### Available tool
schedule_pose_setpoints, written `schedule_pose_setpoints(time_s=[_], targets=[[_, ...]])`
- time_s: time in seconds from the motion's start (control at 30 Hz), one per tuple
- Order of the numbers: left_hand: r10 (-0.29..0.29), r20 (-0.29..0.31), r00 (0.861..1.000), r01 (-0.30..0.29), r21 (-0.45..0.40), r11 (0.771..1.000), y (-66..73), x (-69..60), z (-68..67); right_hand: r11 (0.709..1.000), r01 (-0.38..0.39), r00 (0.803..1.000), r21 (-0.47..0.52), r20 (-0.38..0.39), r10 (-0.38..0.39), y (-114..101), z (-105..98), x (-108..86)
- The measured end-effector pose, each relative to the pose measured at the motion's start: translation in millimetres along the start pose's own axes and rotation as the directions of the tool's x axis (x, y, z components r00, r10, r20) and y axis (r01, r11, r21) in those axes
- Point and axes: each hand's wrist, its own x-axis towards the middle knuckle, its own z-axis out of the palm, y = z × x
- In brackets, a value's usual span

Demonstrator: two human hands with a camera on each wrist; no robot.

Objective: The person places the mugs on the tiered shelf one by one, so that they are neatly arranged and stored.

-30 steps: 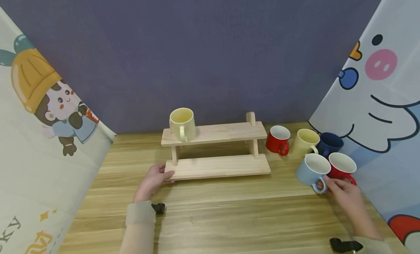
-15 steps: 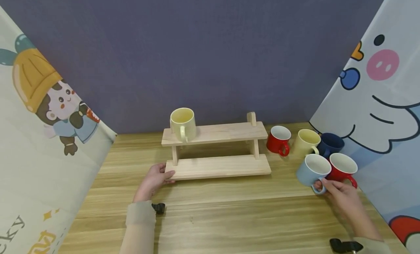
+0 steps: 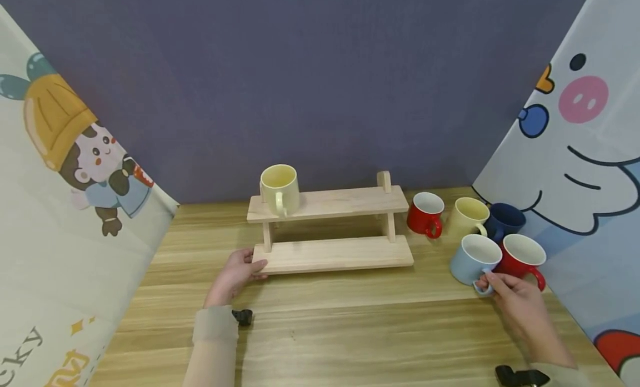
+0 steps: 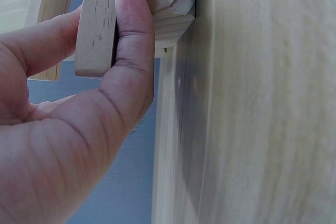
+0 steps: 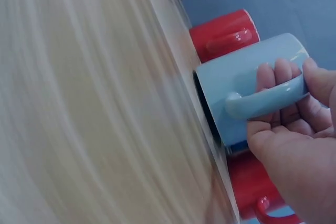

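Note:
My left hand (image 3: 238, 273) grips the left end of the lower board of a two-tier wooden shelf (image 3: 330, 255), thumb on top. In the left wrist view the thumb and fingers pinch the board (image 4: 97, 30) from both faces. A yellow mug (image 3: 280, 192) stands upright at the left of the upper tier. At the right, my right hand (image 3: 522, 301) holds a light blue mug (image 3: 472, 263) by its handle. Fingers pass through that handle (image 5: 268, 100) in the right wrist view, and the mug's base looks slightly off the table there.
Beside the blue mug stands a red mug (image 3: 520, 256). Behind are a yellow mug (image 3: 465, 217), a dark blue mug (image 3: 505, 220) and another red mug (image 3: 425, 214) near the shelf's right end. A dark wall (image 3: 320, 87) closes the back; printed panels flank both sides.
The light blue mug and my right hand have shifted slightly left, and a narrow gap shows beside the red mug. My left hand stays on the shelf.

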Motion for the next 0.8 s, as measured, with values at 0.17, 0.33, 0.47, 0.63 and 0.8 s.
schedule_pose_setpoints(time_s=[0.17, 0.33, 0.47, 0.63, 0.8], targets=[[0.002, -0.001, 1.0, -0.002, -0.006, 1.0, -0.7, 1.2, 0.5, 0.988, 0.059, 0.997, 0.144, 0.039, -0.066, -5.4, 8.0, -4.6], [0.003, -0.002, 1.0, -0.003, -0.005, 1.0, -1.0, 0.7, 0.3, 0.971, 0.092, 0.994, 0.22, 0.042, -0.103, -22.7, 18.4, -7.1], [0.006, 0.001, 1.0, -0.006, 0.0, 1.0, -1.0, 0.1, 0.2, 0.954, 0.14, 0.986, 0.264, 0.052, -0.159, -37.7, 29.1, -8.7], [0.004, 0.001, 1.0, -0.004, 0.003, 1.0, -1.0, 0.7, 0.8, 0.955, 0.194, 0.973, 0.225, 0.078, -0.216, -54.3, 42.3, -9.7], [0.004, -0.004, 1.0, -0.004, 0.001, 1.0, -0.1, 0.5, 1.6, 0.961, 0.21, 0.97, 0.18, 0.082, -0.227, -72.0, 58.8, -8.1]])
